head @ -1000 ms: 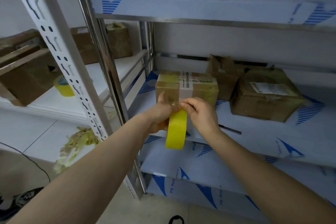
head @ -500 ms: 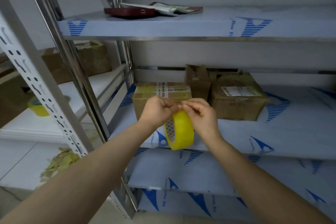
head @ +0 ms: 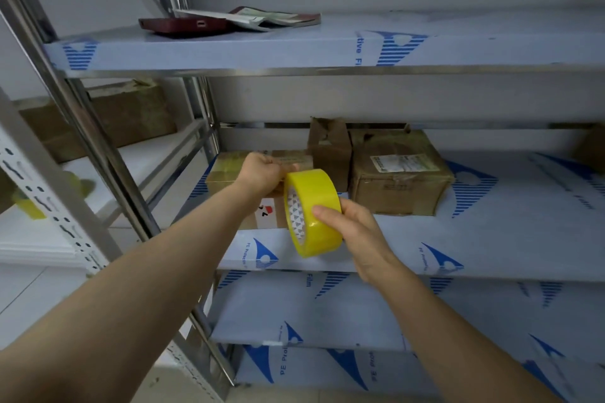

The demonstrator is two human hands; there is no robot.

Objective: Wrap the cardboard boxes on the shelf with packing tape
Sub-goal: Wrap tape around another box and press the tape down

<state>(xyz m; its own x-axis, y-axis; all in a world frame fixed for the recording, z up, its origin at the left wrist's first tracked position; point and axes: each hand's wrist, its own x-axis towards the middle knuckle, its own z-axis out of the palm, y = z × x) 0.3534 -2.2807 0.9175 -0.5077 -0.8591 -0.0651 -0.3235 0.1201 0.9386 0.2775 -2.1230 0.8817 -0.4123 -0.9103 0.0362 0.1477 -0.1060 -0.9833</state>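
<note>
A yellow roll of packing tape [head: 312, 213] hangs in front of the middle shelf [head: 491, 239], its white patterned core facing left. My right hand [head: 355, 231] grips the roll from the lower right, fingers curled over its outer face. My left hand [head: 263, 173] pinches the roll's top left edge, where the loose end seems to be. Behind my left hand stands a taped cardboard box [head: 226, 167] with a white label low on its front. A small crumpled box [head: 329, 150] and a larger taped box [head: 399, 173] stand to its right on the same shelf.
The upper shelf [head: 229, 52] carries a dark red case [head: 183, 24] and some papers [head: 262, 18]. Steel uprights [head: 98, 157] divide this rack from a left one with a brown box [head: 131, 114] and a blurred yellow roll [head: 29, 203]. Lower shelves are film-covered.
My right hand has slid from the roll's top down to its lower right side, and the roll has swung to the right. My head has tilted upward.
</note>
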